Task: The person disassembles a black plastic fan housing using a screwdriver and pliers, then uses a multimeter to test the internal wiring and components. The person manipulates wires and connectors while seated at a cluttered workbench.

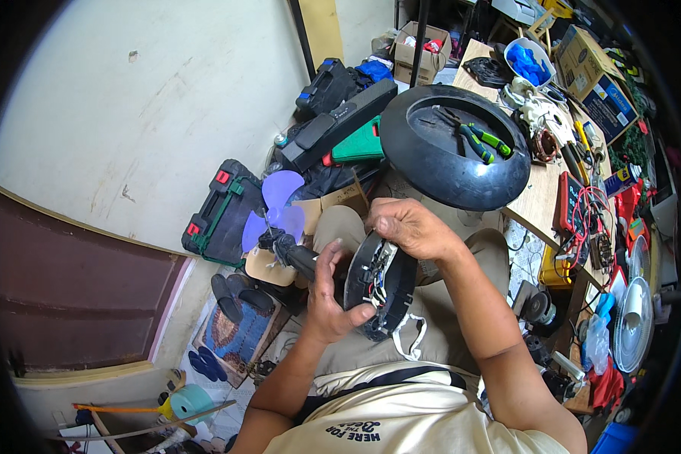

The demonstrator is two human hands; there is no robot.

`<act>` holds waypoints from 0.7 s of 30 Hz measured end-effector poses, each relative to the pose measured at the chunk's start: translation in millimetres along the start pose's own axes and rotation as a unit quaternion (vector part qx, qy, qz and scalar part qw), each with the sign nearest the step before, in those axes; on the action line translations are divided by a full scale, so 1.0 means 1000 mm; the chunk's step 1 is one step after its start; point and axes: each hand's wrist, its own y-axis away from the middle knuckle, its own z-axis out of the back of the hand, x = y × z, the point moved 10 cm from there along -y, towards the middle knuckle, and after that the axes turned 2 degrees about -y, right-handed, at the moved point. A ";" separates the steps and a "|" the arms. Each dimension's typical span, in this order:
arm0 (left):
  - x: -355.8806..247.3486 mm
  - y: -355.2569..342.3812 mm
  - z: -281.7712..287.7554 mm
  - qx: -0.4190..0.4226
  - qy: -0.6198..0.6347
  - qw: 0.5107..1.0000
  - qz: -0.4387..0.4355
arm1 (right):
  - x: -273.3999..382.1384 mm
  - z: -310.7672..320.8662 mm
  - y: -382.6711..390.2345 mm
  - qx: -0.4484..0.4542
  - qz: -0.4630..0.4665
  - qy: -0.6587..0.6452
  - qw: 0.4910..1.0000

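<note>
- Wooden worktable [536,198] along the right side, crowded toward its far edge with parts, tools and boxes
- Large black round shell [435,185], dish-like with a thick rolled rim, overlapping the near edge of the table in view; a pair of pliers lies in its hollow
- Black tool case [223,208] with two red latches and green trim, standing shut near the wall, its contents hidden
- Open cardboard box [414,69] at the far end, with red and white items showing between its raised flaps
- Black housing [402,293], the thing being handled, held over the person's lap, tilted with its open side toward the left; inside its wall sit wires and small pale parts
- Purple fan blades [280,189] on a dark motor body, left of the housing and in front of the black tool case
- White bowl [539,47] at the far part of the table, with crumpled blue plastic [527,66] filling much of it
- Right hand [412,227] grasping the housing's upper end, thumb and curled fingers pinched over the rim
- Left hand [329,306] supporting the housing from the left, fingers spread and extended, thumb laid across the lower rim
- Pliers [477,142] with green and black handles, resting in the round shell
- Loose white strip [412,342] hanging by the lower end of the housing
- Thin wires [378,284], several colours, bunched inside the housing; where each one ends is too small to tell
</note>
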 end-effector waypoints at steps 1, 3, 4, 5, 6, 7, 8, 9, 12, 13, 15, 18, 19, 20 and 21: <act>-0.001 0.001 -0.001 -0.003 -0.002 1.000 -0.005 | 0.003 -0.002 0.000 0.010 0.016 0.010 1.000; -0.004 0.002 -0.001 -0.010 -0.009 1.000 -0.007 | -0.005 -0.003 -0.001 -0.007 -0.025 -0.030 0.999; -0.004 0.001 0.001 -0.020 0.014 1.000 -0.004 | -0.009 -0.006 -0.001 -0.010 -0.047 -0.051 0.998; -0.004 0.000 0.002 -0.019 0.027 0.999 0.004 | -0.010 -0.007 -0.001 -0.026 -0.058 -0.058 0.996; -0.004 -0.002 0.004 -0.019 0.039 0.999 0.013 | -0.012 -0.008 -0.001 -0.036 -0.069 -0.065 0.995; -0.004 -0.003 0.006 -0.021 0.050 0.998 0.021 | -0.014 -0.009 -0.002 -0.052 -0.088 -0.071 0.992; -0.006 -0.004 0.008 -0.012 0.034 0.999 0.024 | -0.014 -0.008 -0.003 -0.063 -0.092 -0.061 0.992; -0.008 -0.005 0.009 -0.013 0.039 0.999 0.026 | -0.015 -0.007 -0.003 -0.081 -0.106 -0.050 0.990; -0.011 -0.005 0.011 -0.018 0.057 0.998 0.032 | -0.007 -0.004 -0.009 -0.096 -0.091 -0.013 0.991; -0.011 -0.005 0.010 -0.016 0.065 0.997 0.037 | -0.001 -0.004 -0.011 -0.096 -0.070 0.001 0.993; -0.011 -0.006 0.011 -0.019 0.075 0.996 0.041 | 0.004 -0.005 -0.017 -0.098 -0.054 0.002 0.994; -0.010 -0.013 0.019 -0.027 0.090 0.995 0.040 | -0.007 -0.007 -0.022 -0.111 -0.109 -0.030 0.987; -0.008 -0.017 0.021 -0.016 0.111 0.993 0.046 | -0.010 -0.009 -0.023 -0.113 -0.121 -0.043 0.985; -0.005 -0.020 0.023 -0.004 0.134 0.989 0.056 | -0.013 -0.010 -0.025 -0.114 -0.131 -0.056 0.983; -0.001 -0.023 0.024 0.005 0.159 0.985 0.070 | -0.016 -0.012 -0.026 -0.112 -0.141 -0.071 0.981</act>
